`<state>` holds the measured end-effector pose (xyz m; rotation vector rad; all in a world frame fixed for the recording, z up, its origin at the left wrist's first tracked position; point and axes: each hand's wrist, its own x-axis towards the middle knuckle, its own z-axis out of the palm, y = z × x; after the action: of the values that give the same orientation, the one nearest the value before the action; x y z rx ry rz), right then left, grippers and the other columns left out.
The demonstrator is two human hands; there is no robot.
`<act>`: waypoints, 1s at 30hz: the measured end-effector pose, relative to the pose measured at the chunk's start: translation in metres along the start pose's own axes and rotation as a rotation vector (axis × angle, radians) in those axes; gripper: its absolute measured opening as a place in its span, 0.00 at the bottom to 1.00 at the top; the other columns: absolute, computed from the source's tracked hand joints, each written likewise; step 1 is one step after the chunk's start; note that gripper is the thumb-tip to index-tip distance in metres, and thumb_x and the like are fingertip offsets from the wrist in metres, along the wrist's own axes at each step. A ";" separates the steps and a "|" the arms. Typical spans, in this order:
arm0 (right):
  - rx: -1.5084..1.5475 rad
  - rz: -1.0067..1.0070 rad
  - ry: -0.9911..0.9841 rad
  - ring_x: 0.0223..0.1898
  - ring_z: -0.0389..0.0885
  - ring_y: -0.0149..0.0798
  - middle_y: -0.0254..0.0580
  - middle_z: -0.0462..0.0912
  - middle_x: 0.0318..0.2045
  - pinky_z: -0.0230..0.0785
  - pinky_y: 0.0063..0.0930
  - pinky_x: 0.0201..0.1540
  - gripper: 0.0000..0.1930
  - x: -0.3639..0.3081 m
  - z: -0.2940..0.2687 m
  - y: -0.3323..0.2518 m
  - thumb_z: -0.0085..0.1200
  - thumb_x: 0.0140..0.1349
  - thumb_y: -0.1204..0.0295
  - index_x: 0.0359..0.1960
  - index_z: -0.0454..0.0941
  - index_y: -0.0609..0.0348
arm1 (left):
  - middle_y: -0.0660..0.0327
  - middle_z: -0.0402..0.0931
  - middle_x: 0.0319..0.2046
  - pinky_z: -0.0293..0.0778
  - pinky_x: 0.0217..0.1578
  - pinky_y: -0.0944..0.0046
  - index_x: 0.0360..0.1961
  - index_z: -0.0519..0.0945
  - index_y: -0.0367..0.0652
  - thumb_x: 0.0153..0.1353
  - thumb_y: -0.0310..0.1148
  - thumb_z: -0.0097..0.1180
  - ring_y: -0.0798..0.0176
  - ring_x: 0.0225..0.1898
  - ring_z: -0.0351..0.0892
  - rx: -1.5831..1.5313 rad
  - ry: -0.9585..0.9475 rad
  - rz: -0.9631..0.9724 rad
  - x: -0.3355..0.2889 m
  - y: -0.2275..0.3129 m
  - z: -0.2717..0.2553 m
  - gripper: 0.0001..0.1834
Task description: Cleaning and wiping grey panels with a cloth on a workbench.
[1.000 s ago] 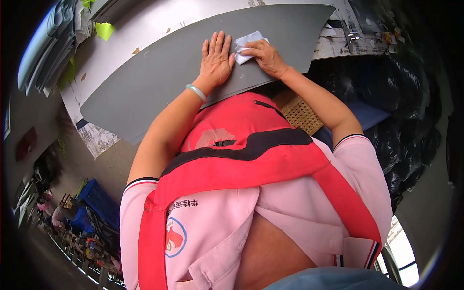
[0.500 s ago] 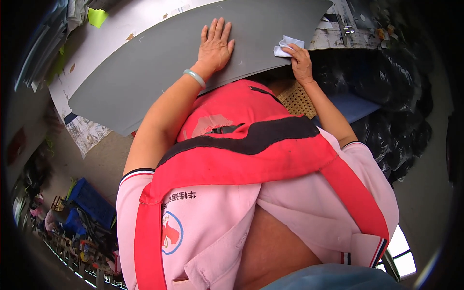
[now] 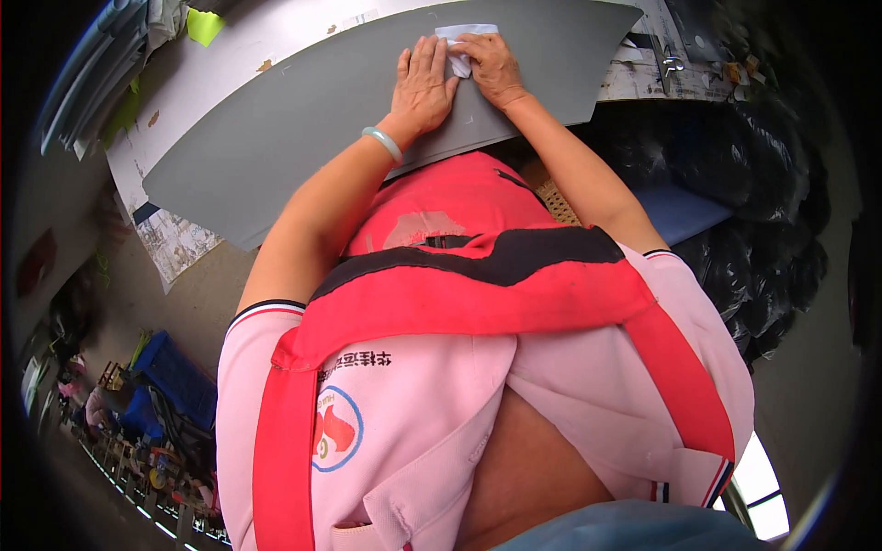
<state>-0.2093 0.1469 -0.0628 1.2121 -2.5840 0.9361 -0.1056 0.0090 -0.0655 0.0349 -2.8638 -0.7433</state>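
1. Right hand (image 3: pixel 496 69) has slid back left across the grey sheet (image 3: pixel 303 138), fingers pressing the white cloth (image 3: pixel 464 41) flat, now beside the left.
2. Left hand (image 3: pixel 424 92) stays spread flat, bracing the sheet, so looks like another wiping pass.

— How is your light here?

— Even and soft. Daylight falls flat on the grey sheet (image 3: pixel 303 138), with no glare on it and only a faint shadow under your left hand (image 3: pixel 424 87) and right hand (image 3: pixel 493 66).

— And the edges?

— Your view bends hard toward the rim, so the sheet's straight edge curves. The corners go black, the left border is dim, and the small clutter at lower left is too soft to read. A bright patch burns out at lower right.
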 end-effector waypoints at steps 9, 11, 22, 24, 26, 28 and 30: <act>0.100 0.085 0.030 0.48 0.77 0.40 0.29 0.84 0.48 0.66 0.33 0.58 0.19 0.008 0.026 -0.020 0.53 0.54 0.82 0.44 0.85 0.42 | 0.49 0.50 0.68 0.52 0.68 0.48 0.63 0.61 0.39 0.59 0.30 0.56 0.44 0.70 0.51 -0.320 0.091 -0.096 -0.006 -0.007 -0.019 0.32; 0.113 0.089 0.043 0.47 0.76 0.42 0.30 0.84 0.46 0.66 0.35 0.58 0.19 0.012 0.037 -0.031 0.53 0.52 0.81 0.43 0.85 0.43 | 0.48 0.48 0.68 0.57 0.66 0.48 0.62 0.62 0.41 0.57 0.26 0.57 0.41 0.68 0.55 -0.401 0.116 -0.154 -0.011 -0.011 -0.033 0.31; 0.073 0.085 -0.015 0.51 0.73 0.43 0.32 0.82 0.52 0.60 0.32 0.62 0.24 0.023 0.049 -0.044 0.48 0.55 0.86 0.48 0.83 0.43 | 0.58 0.64 0.61 0.56 0.62 0.51 0.60 0.70 0.46 0.62 0.34 0.54 0.53 0.62 0.65 0.219 0.209 -0.440 -0.169 -0.147 -0.139 0.24; 0.149 0.118 -0.026 0.52 0.72 0.43 0.31 0.82 0.52 0.61 0.32 0.62 0.22 0.038 0.076 -0.081 0.48 0.55 0.85 0.47 0.84 0.45 | 0.60 0.63 0.62 0.54 0.63 0.52 0.61 0.69 0.46 0.63 0.37 0.53 0.55 0.63 0.62 0.276 0.214 -0.445 -0.176 -0.149 -0.132 0.25; 0.127 0.006 -0.051 0.51 0.71 0.44 0.31 0.82 0.51 0.65 0.34 0.60 0.20 0.049 0.103 -0.107 0.52 0.54 0.83 0.44 0.84 0.44 | 0.61 0.61 0.62 0.52 0.64 0.53 0.62 0.68 0.47 0.63 0.40 0.52 0.57 0.64 0.58 0.322 0.219 -0.435 -0.170 -0.148 -0.126 0.26; 0.132 -0.075 -0.096 0.51 0.72 0.44 0.30 0.82 0.51 0.65 0.34 0.60 0.19 0.052 0.107 -0.122 0.53 0.54 0.82 0.45 0.84 0.44 | 0.61 0.61 0.62 0.49 0.65 0.53 0.62 0.68 0.47 0.64 0.43 0.49 0.58 0.65 0.56 0.368 0.212 -0.422 -0.171 -0.150 -0.125 0.26; 0.178 -0.181 -0.220 0.52 0.72 0.43 0.29 0.82 0.51 0.66 0.34 0.59 0.18 0.052 0.098 -0.124 0.55 0.55 0.79 0.46 0.83 0.44 | 0.62 0.61 0.62 0.49 0.65 0.53 0.62 0.68 0.47 0.64 0.43 0.49 0.59 0.65 0.57 0.361 0.226 -0.434 -0.175 -0.150 -0.123 0.26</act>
<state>-0.1398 -0.0041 -0.0628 1.6519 -2.5360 1.0664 0.0849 -0.1690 -0.0625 0.7551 -2.7511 -0.2480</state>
